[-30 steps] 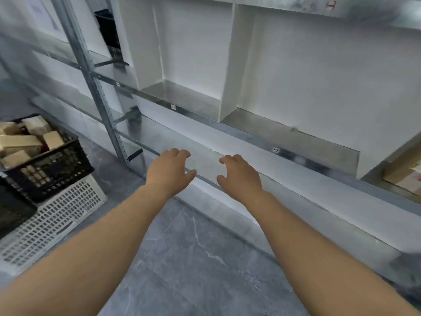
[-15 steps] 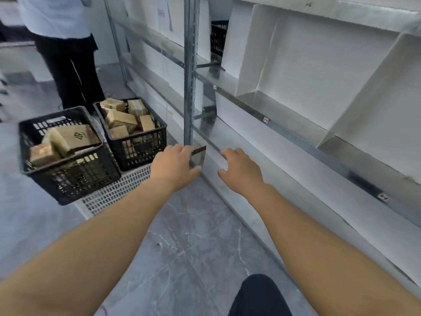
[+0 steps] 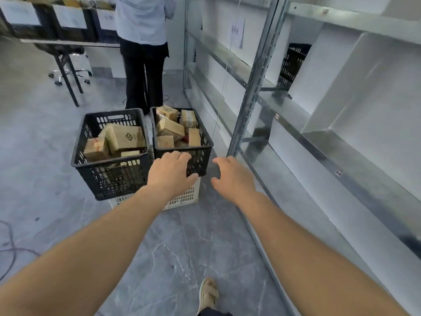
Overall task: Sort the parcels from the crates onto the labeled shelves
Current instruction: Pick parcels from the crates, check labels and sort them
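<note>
Two black crates stand side by side on the floor ahead, resting on a white crate (image 3: 184, 198). The left black crate (image 3: 90, 164) holds a few cardboard parcels, the largest (image 3: 125, 137) printed with a dark logo. The right black crate (image 3: 202, 144) is packed with several smaller brown parcels (image 3: 169, 128). My left hand (image 3: 170, 173) is stretched out in front of the right crate's near wall, fingers apart, holding nothing. My right hand (image 3: 234, 177) hovers to the right of that crate, also open and holding nothing. The metal shelves (image 3: 319, 153) run along the right.
Another person (image 3: 143, 51) stands just behind the crates, facing a table (image 3: 68, 43) with bins. A shelf upright (image 3: 250, 96) rises close to my right hand. A black crate (image 3: 292, 62) sits on a far shelf. A cable (image 3: 9, 249) lies on the floor at left; my foot (image 3: 208, 294) shows below.
My view has swung left from the shelves to the crates, which are now centred and closer. Both hands stay open and outstretched, now reaching toward the right black crate.
</note>
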`<state>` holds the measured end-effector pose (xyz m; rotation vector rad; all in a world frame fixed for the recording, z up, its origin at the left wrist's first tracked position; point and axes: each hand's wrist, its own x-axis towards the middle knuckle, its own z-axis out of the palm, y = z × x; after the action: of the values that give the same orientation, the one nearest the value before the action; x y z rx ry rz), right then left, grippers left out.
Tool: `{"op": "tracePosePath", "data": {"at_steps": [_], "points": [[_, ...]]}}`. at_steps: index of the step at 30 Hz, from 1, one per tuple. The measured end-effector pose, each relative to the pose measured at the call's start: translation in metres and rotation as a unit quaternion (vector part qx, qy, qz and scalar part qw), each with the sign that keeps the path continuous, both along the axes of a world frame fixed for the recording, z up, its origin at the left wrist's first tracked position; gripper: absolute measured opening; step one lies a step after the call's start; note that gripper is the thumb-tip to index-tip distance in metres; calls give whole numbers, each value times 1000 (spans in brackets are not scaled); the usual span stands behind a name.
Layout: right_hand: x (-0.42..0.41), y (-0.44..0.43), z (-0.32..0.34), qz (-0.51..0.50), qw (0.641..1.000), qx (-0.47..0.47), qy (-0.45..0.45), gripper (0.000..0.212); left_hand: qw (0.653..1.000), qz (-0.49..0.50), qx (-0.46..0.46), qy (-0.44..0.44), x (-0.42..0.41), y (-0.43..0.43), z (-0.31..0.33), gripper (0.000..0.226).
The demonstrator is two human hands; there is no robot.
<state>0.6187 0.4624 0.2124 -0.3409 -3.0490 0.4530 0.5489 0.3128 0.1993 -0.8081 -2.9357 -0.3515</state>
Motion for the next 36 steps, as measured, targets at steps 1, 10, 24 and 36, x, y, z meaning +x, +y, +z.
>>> {"op": "tracePosePath", "data": {"at_steps": [1, 10, 24, 36], "points": [[-16, 5, -1, 8, 1000, -2, -4, 48, 1000, 6, -4, 1, -14, 5, -1, 53], [-165, 49, -6, 93, 995, 7, -18, 49, 996, 82, 5, -24, -133, 40, -11, 54], [-361, -35, -40, 207, 976, -17, -57, 51, 974, 213, 7, -75, -276, -71, -51, 48], [-514, -166, -63, 181, 978, -31, -100, 50, 965, 226, 7, -129, -429, -216, -64, 51]]}}
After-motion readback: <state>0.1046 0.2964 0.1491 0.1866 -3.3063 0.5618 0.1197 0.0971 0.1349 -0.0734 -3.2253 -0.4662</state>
